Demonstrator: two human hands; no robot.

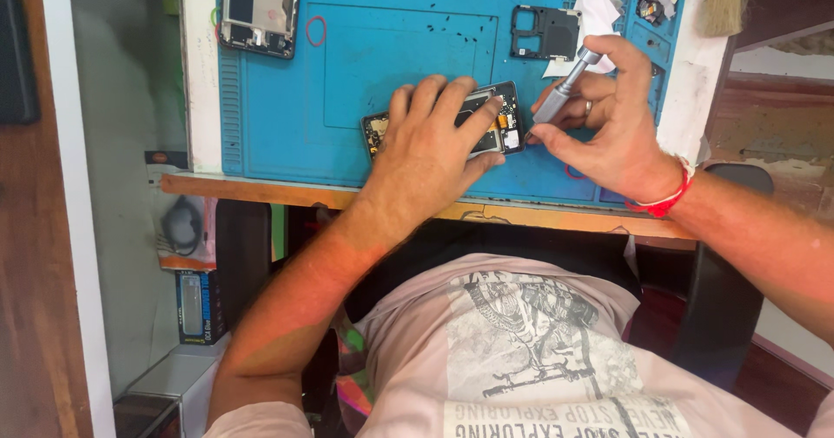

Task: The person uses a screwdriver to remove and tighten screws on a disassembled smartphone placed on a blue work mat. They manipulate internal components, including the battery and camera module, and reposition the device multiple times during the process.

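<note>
Fingers of the left hand (432,138) lie spread and flat on the opened phone (495,123) at frame centre, pinning it to the blue mat (287,125); the right hand (608,116) pinches a silver screwdriver (563,90), tip at the phone's right edge

Bright, even daylight; soft shadows, sharp centre, slight edge distortion.

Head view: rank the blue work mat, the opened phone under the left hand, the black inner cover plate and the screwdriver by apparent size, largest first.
1. Blue work mat, by far the largest.
2. Opened phone, partly hidden by the left hand.
3. Black inner cover plate and the screwdriver in the right hand: look alike in extent, so unranked.
</note>
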